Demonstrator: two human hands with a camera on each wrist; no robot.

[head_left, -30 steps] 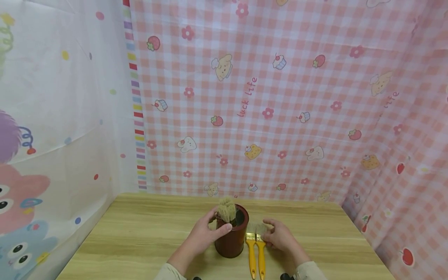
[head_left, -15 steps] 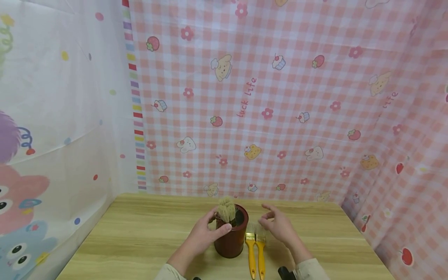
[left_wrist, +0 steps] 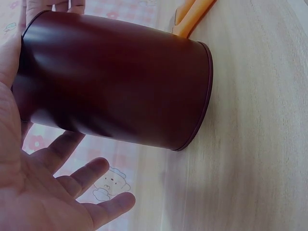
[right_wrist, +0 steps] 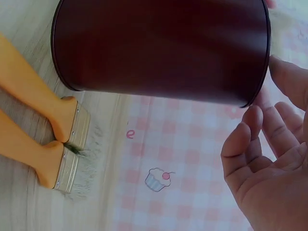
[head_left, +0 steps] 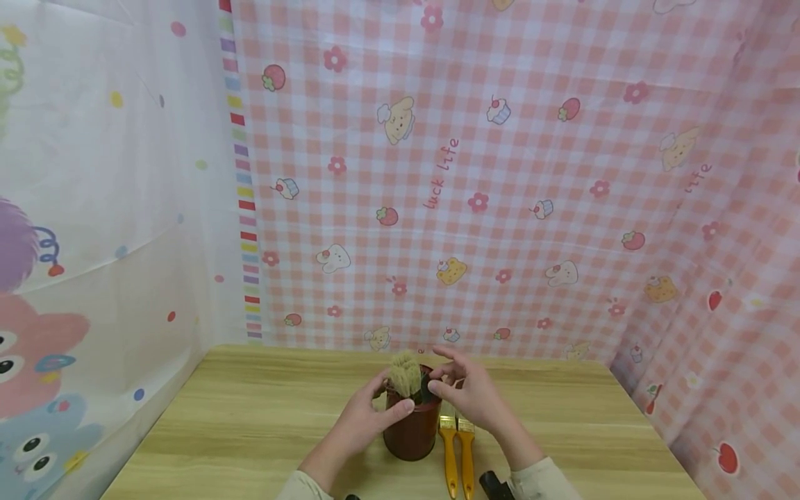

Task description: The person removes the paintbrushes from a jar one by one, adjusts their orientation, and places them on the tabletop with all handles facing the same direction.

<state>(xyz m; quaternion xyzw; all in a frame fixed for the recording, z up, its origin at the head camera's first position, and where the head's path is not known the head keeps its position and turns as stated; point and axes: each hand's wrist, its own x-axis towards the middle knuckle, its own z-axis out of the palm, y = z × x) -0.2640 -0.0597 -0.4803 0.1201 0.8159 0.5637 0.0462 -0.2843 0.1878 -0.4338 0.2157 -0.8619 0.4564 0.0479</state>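
A dark reddish-brown cylindrical pot (head_left: 409, 432) stands upright on the wooden table. Pale bristles (head_left: 405, 375) stick up at its left side; whatever is below them is hidden in the pot. My left hand (head_left: 370, 415) holds the pot by its upper left side, thumb in front, fingers behind. In the left wrist view the lower fingers spread away from the wall. My right hand (head_left: 471, 392) is at the right of the rim, thumb and fingertips close to it, with nothing seen in its grasp. Two yellow-handled paintbrushes (head_left: 466, 458) lie side by side right of the pot.
The wooden table (head_left: 262, 417) ends at a pink checked cloth (head_left: 475, 139) behind. A white patterned cloth (head_left: 125, 243) hangs at the left. The flat brushes' bristles point toward the back, partly under my right hand in the head view.
My right hand has risen from beside the flat brushes and moved left to the pot's rim. The left hand, the pot and the two lying brushes stay where they were.
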